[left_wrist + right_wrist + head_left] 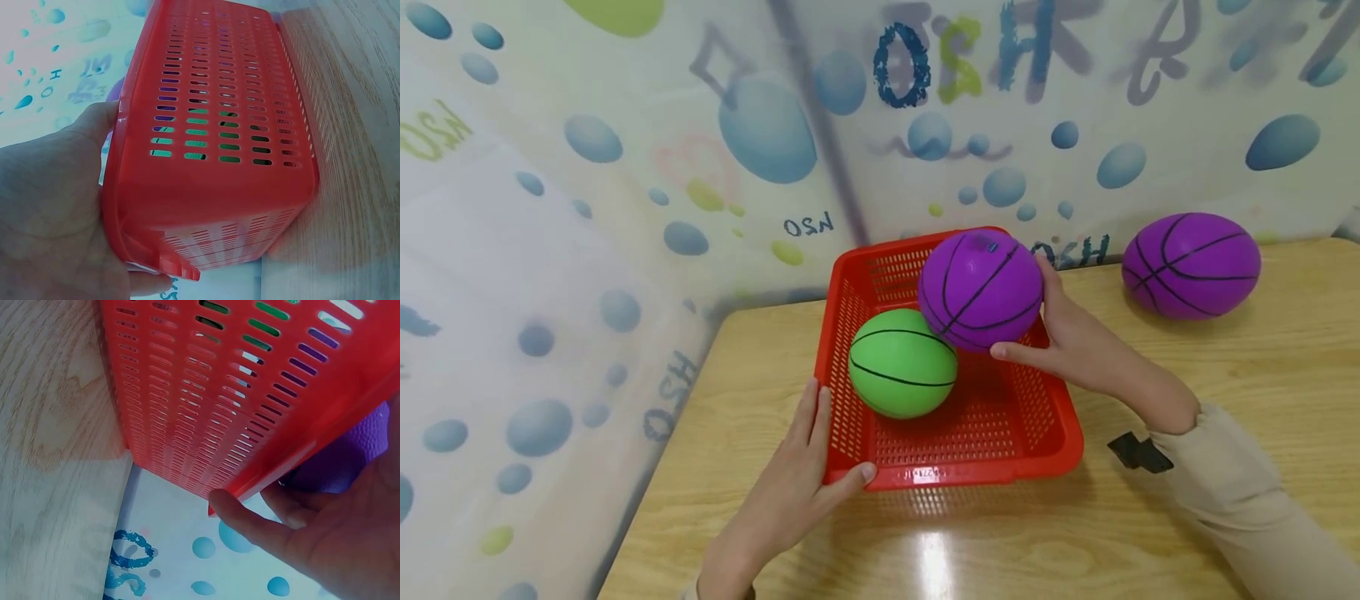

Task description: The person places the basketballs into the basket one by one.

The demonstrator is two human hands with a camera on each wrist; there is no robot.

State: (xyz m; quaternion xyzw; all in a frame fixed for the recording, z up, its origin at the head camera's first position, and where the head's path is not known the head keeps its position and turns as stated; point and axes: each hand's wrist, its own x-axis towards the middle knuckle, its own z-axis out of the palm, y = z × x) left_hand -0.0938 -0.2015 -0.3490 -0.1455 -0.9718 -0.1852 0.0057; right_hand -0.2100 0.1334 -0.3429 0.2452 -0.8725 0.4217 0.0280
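Note:
A red plastic basket with slotted walls stands on the table. My left hand grips its near left corner, thumb on the rim and fingers along the outer left side. In the left wrist view the slotted wall of the basket fills the middle. My right hand holds a purple ball with black lines over the basket's far right part. Inside the basket, a green ball lies toward the left, partly overlapped by the purple one. The right wrist view shows fingers beside the basket's rim.
A second purple ball rests on the wooden table to the right, near the back edge. Behind and to the left hangs a pale wall covering with blue bubbles and letters. A black strip sticks out at the right sleeve.

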